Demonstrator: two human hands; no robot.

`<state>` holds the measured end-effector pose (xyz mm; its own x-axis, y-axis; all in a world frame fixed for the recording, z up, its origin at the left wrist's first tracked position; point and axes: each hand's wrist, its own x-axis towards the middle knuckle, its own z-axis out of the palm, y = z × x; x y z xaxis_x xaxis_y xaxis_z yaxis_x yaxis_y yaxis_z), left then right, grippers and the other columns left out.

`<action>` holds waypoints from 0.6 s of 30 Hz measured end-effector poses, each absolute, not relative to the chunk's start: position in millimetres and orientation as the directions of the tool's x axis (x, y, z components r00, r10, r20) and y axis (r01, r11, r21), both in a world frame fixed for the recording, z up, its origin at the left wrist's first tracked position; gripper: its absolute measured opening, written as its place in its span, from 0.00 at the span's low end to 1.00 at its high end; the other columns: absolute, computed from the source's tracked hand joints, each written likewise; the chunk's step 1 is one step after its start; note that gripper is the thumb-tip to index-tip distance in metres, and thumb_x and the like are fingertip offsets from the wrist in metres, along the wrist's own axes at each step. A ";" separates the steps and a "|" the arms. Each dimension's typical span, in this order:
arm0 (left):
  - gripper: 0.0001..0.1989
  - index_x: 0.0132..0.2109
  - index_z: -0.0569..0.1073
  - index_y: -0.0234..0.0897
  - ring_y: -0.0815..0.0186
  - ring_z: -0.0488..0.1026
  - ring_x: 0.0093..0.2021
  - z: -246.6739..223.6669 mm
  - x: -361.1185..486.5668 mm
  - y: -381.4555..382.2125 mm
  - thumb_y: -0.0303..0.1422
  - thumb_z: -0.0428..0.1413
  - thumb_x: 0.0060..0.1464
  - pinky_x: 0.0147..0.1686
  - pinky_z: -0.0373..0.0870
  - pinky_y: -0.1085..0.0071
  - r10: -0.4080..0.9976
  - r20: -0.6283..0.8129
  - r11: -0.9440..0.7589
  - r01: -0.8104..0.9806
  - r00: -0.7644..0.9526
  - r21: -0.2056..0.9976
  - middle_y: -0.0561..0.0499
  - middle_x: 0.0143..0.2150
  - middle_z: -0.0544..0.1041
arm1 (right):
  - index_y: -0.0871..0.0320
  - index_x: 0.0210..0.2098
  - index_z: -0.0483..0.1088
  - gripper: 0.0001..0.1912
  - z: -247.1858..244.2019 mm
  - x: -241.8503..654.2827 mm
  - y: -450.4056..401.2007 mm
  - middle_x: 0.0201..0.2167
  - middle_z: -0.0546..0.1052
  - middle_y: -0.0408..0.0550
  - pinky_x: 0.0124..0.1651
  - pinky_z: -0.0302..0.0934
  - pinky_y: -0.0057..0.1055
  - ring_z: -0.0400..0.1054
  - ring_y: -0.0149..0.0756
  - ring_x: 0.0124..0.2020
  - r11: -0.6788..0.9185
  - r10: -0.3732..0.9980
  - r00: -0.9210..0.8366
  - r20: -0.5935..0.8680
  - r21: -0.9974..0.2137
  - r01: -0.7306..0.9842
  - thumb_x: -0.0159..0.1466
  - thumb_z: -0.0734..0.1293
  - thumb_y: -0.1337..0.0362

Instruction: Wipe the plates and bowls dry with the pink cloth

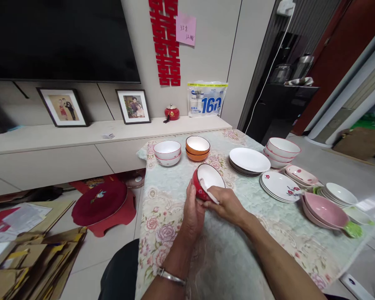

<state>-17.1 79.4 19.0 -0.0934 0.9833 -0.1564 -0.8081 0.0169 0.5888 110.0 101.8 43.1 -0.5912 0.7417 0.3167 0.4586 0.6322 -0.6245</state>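
Observation:
A red bowl (211, 176) with a white inside and a dark rim is tilted above the table, its opening turned up and to the right. My left hand (193, 210) grips it from the left and below, thumb against the outer wall. On the near right side of the rim, my right hand (227, 203) pinches a thin white wipe (213, 197) folded over the edge; part of it lies inside the bowl. Beyond the hands stand two stacked white bowls (168, 148) with pink rims and two stacked orange bowls (197, 155).
A floral tablecloth (165, 233) covers the table. To the right are white plates (249, 159), flowered plates (280, 186), pink-rimmed bowls (281, 151), pink dishes (325, 209) and small white bowls (340, 193). A wipes bag (207, 100) stands on the cabinet behind; a red stool (101, 202) is left.

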 end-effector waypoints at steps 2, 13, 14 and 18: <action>0.27 0.62 0.68 0.40 0.55 0.74 0.53 20.4 -17.5 79.4 0.45 0.55 0.59 0.49 0.74 0.60 0.972 -0.224 0.082 -0.804 -0.066 0.589 0.43 0.61 0.72 | 0.57 0.29 0.71 0.13 45.6 115.4 102.8 0.28 0.74 0.43 0.34 0.59 0.28 0.67 0.33 0.30 0.469 0.821 -0.485 0.302 -0.841 0.270 0.63 0.69 0.55; 0.19 0.49 0.77 0.30 0.55 0.75 0.54 26.5 -20.6 78.7 0.40 0.50 0.64 0.56 0.68 0.61 0.947 -0.319 0.192 -0.880 0.050 0.434 0.42 0.46 0.81 | 0.56 0.35 0.76 0.18 38.1 140.3 121.0 0.29 0.80 0.47 0.33 0.68 0.33 0.74 0.39 0.27 -0.121 0.952 -0.303 0.035 -0.869 -0.480 0.46 0.77 0.57; 0.19 0.49 0.77 0.30 0.55 0.74 0.55 27.2 -22.1 77.8 0.40 0.50 0.63 0.57 0.68 0.60 0.954 -0.286 0.207 -0.882 0.086 0.423 0.42 0.46 0.82 | 0.57 0.35 0.75 0.17 36.0 141.5 122.7 0.28 0.80 0.47 0.33 0.68 0.33 0.74 0.40 0.27 -0.122 0.953 -0.302 0.033 -0.869 -0.480 0.47 0.77 0.58; 0.18 0.51 0.77 0.31 0.54 0.72 0.58 24.2 -27.5 74.7 0.40 0.54 0.61 0.59 0.65 0.59 0.970 -0.191 0.217 -0.886 0.150 0.411 0.42 0.50 0.80 | 0.57 0.36 0.75 0.16 30.3 143.8 130.9 0.26 0.80 0.46 0.31 0.69 0.33 0.74 0.39 0.25 -0.098 0.969 -0.246 0.028 -0.869 -0.484 0.49 0.76 0.60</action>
<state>-27.5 74.7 24.2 0.1496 0.9702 -0.1908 -0.8856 0.2173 0.4105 143.8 130.9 30.3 -0.2461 0.9688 0.0279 -0.4843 -0.0980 -0.8694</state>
